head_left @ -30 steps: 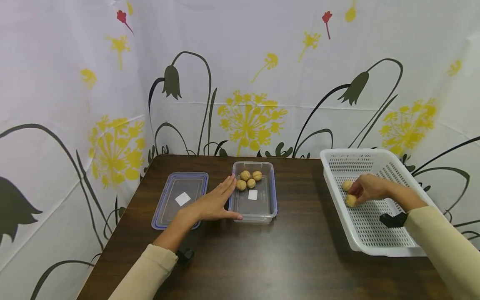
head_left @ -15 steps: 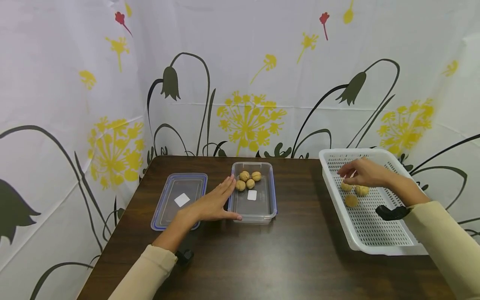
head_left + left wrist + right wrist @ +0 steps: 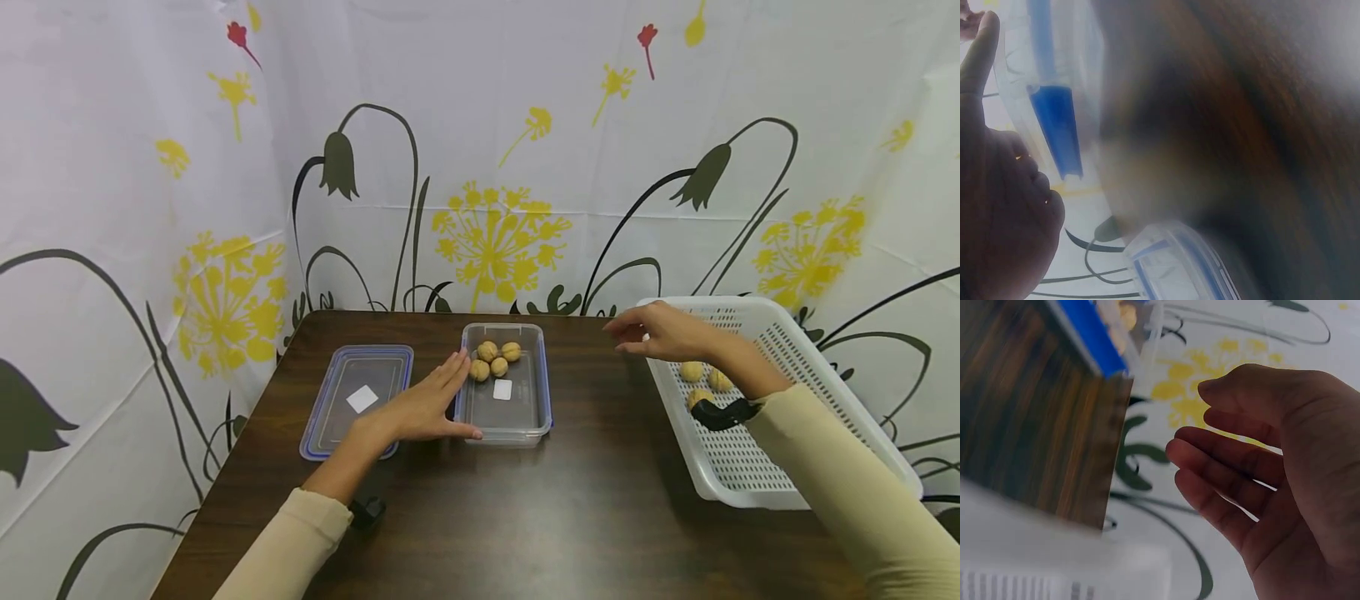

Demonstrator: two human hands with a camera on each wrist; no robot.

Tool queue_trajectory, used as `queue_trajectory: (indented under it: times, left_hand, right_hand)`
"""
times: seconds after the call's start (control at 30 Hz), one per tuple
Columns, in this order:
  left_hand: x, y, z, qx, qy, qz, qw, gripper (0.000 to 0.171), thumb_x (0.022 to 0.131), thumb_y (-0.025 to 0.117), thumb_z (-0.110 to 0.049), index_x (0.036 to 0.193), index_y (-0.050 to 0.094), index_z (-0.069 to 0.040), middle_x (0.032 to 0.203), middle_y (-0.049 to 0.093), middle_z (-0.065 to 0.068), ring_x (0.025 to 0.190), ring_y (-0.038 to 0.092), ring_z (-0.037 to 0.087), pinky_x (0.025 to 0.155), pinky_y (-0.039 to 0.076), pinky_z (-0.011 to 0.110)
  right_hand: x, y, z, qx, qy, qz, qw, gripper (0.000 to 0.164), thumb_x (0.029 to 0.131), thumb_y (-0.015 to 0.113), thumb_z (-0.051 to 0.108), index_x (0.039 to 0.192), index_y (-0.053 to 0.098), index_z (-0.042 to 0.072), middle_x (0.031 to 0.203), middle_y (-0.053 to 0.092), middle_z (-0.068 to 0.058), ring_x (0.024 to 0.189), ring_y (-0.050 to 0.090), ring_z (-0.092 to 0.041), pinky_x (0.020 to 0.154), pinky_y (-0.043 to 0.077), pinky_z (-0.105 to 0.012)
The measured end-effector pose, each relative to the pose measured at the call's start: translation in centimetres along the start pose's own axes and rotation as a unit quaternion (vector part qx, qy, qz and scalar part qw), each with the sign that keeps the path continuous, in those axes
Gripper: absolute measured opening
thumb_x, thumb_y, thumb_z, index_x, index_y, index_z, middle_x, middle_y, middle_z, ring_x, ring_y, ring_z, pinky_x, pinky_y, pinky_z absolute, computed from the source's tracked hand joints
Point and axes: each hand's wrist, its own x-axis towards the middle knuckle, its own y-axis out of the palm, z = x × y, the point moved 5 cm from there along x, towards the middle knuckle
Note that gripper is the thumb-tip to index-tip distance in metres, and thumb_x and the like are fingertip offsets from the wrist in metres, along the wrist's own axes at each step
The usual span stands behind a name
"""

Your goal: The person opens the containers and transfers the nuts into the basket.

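Beside the left wall of a clear plastic food container (image 3: 517, 417), my left hand (image 3: 420, 408) lies with straight fingers, its fingertips at the rim and thumb at the front corner. Several walnuts (image 3: 487, 351) sit at the far end inside the container. My right hand (image 3: 667, 333) hangs over the left edge of a white perforated basket (image 3: 757, 483), pointing toward the container. In the right wrist view its fingers (image 3: 1210, 487) are loosely bent, with nothing between them and the thumb. A few walnuts (image 3: 692, 372) lie in the basket, partly behind the right wrist.
Left of the container lies its clear lid (image 3: 375, 362) with a blue rim and a white label. The dark wooden table (image 3: 570, 517) ends at a flower-printed white curtain (image 3: 480, 125) at the back.
My right hand was at a walnut in the basket, then rose off the walnuts and moved left across the basket's rim. My left hand has stayed at the container.
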Motion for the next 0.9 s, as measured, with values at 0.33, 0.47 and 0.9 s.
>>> queue_trajectory:
  times: [0.33,0.47,0.9]
  left_hand:
    - [-0.2,-0.1,-0.1,0.001,0.004,0.000,1.0000,0.124,0.091,0.073,-0.066,0.169,0.001,-0.002,0.177,-0.004,0.020,0.164,0.000,0.036,0.131,0.014,0.054]
    - [-0.2,-0.2,0.0,0.002,0.001,0.000,1.0000,0.124,0.091,0.073,-0.067,0.169,0.001,-0.001,0.177,-0.006,0.020,0.164,0.001,0.037,0.131,0.014,0.054]
    - [-0.2,-0.3,-0.2,0.005,0.003,0.001,1.0000,0.123,0.091,0.072,-0.067,0.169,0.001,-0.003,0.177,-0.004,0.020,0.164,0.000,0.034,0.131,0.014,0.053]
  right_hand:
    - [4.6,2.2,2.8,0.067,-0.037,0.012,0.997,0.035,0.097,0.075,0.007,0.128,0.071,-0.008,0.121,0.076,-0.020,0.106,0.076,-0.029,0.094,0.062,-0.041]
    - [6.5,3.3,3.7,0.072,-0.040,0.024,0.996,0.038,0.097,0.076,0.010,0.129,0.069,-0.009,0.119,0.076,-0.021,0.104,0.076,-0.028,0.093,0.062,-0.042]
    - [10.6,7.1,5.3,0.095,-0.014,0.038,0.995,0.042,0.097,0.077,0.013,0.133,0.069,-0.007,0.125,0.074,-0.023,0.109,0.076,-0.029,0.094,0.062,-0.037]
